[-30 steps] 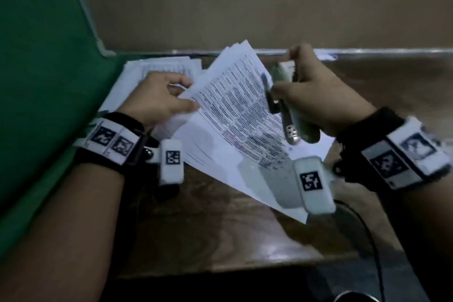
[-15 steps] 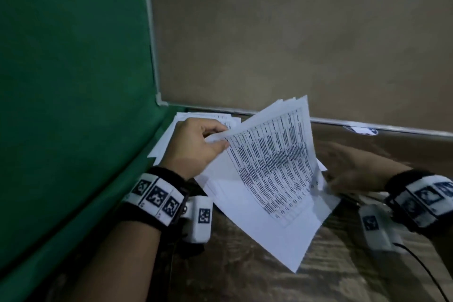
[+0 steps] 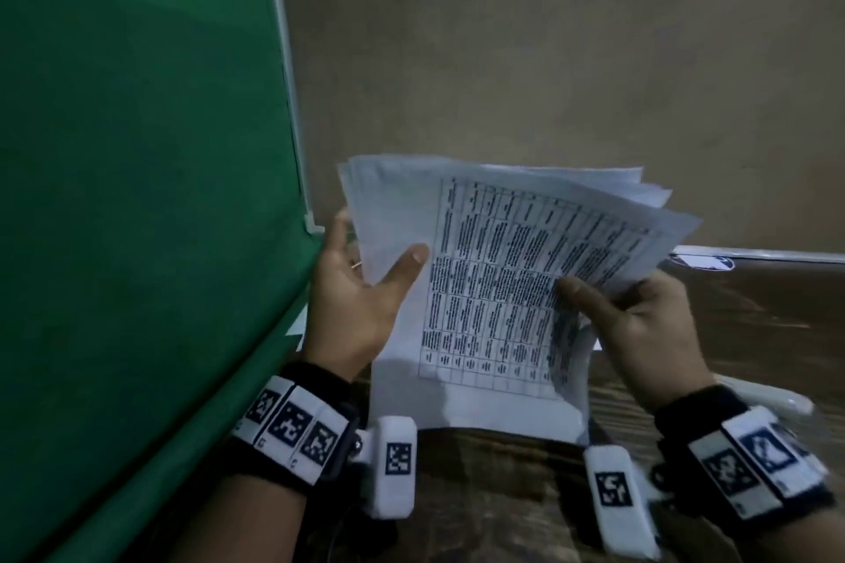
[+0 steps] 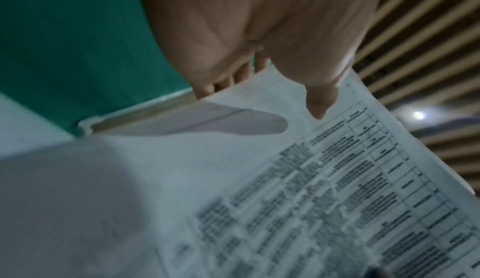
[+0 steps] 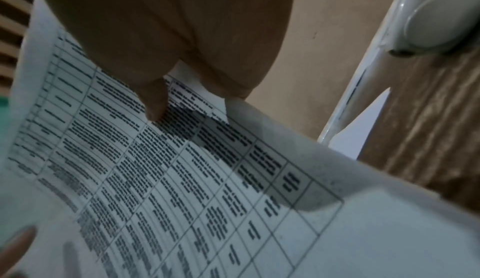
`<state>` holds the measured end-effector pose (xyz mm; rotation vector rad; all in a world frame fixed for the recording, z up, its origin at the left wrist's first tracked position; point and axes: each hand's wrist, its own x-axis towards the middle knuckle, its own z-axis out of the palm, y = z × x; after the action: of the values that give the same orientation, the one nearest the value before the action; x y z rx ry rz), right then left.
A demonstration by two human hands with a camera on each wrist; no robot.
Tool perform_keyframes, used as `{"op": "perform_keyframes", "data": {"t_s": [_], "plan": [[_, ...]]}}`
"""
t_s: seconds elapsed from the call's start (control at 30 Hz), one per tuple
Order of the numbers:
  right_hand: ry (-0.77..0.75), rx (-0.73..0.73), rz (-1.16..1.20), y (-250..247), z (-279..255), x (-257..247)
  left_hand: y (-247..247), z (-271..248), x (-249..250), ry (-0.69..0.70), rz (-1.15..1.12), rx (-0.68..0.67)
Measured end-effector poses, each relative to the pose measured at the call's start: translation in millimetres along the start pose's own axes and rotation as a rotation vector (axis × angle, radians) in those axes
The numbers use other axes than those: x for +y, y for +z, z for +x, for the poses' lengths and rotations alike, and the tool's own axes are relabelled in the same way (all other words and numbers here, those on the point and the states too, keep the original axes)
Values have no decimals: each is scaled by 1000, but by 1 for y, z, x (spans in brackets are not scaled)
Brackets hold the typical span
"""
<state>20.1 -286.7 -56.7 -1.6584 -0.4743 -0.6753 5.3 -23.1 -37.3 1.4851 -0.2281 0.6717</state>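
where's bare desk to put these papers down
Bare wood desk lies below the papers, between both wrists, and right of the right hand toward the wall. Crowded: a white tool by the right wrist, a loose sheet beside the left hand.

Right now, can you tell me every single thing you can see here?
papers: one fanned stack, white with black printed tables, held up over the table
loose sheet: one, white, flat on the table beside the stapler
stapler: one, white, on the table behind the right wrist; it looks like a stapler
table: one, brown wood, under the hands
screen: one, green, on the left
wall: one, tan, at the back
wristbands: two, black with black-and-white square tags, one on each wrist
left hand: one, bare, grips the stack's left edge, thumb in front
right hand: one, bare, pinches the stack's right side
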Motion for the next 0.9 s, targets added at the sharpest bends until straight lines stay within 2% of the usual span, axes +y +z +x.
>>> {"op": "perform_keyframes", "data": {"t_s": [0.2, 0.37, 0.47, 0.53, 0.67, 0.73, 0.8, 0.9], "plan": [[-75, 6, 39, -6, -6, -2, 12, -6, 1, 111, 85, -36], [6, 15, 159, -6, -10, 9, 20, -13, -4, 153, 133, -105], [3, 47, 121, -5, -11, 6, 20, -14, -3, 162, 154, -110], [-81, 66, 45, -5, -11, -2, 22, -18, 2, 187, 152, -87], [-343, 181, -140, -2, -15, -20, 27, -23, 16, 302, 120, 18], [-395, 208, -170, -1, -17, -24, 29, -23, 20, 302, 74, 34], [-378, 203, -175, -1, -16, -27, 29, -24, 18, 266, 78, 16], [-255, 172, -169, -3, -13, -29, 28, -24, 12, 188, 170, -55]]}}
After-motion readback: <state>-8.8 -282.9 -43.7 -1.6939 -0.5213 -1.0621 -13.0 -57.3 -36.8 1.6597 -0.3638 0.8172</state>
